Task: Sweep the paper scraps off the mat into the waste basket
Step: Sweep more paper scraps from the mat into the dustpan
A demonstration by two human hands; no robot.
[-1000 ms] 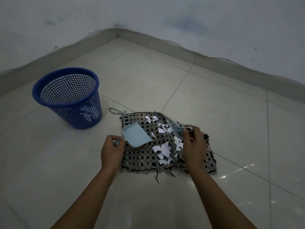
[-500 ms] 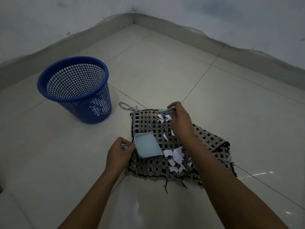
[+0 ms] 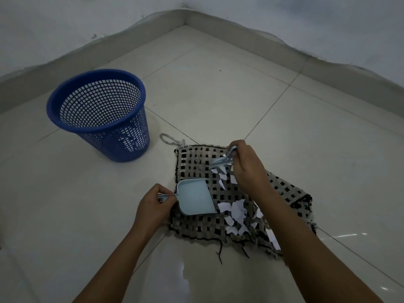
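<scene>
A woven grey-and-black mat (image 3: 196, 228) lies on the tiled floor. White paper scraps (image 3: 235, 212) are heaped near its middle, and a few more scraps lie under my right hand. My left hand (image 3: 154, 206) grips the handle of a light blue dustpan (image 3: 194, 197), whose open lip rests on the mat beside the heap. My right hand (image 3: 248, 167) holds a small light blue brush (image 3: 222, 160) at the mat's far edge, bristles pointing left and blurred. The blue mesh waste basket (image 3: 98, 110) stands upright to the far left of the mat, apart from it.
A grey cord loop (image 3: 167, 138) trails from the mat's far left corner toward the basket. Loose black threads (image 3: 219, 253) hang from the near edge. The walls meet in a corner beyond the basket, with a raised skirting (image 3: 183, 17) along the floor.
My right hand with the brush has gone from the mat's right side to its far edge. The dustpan has slid nearer, down to the heap. The camera has tilted down.
</scene>
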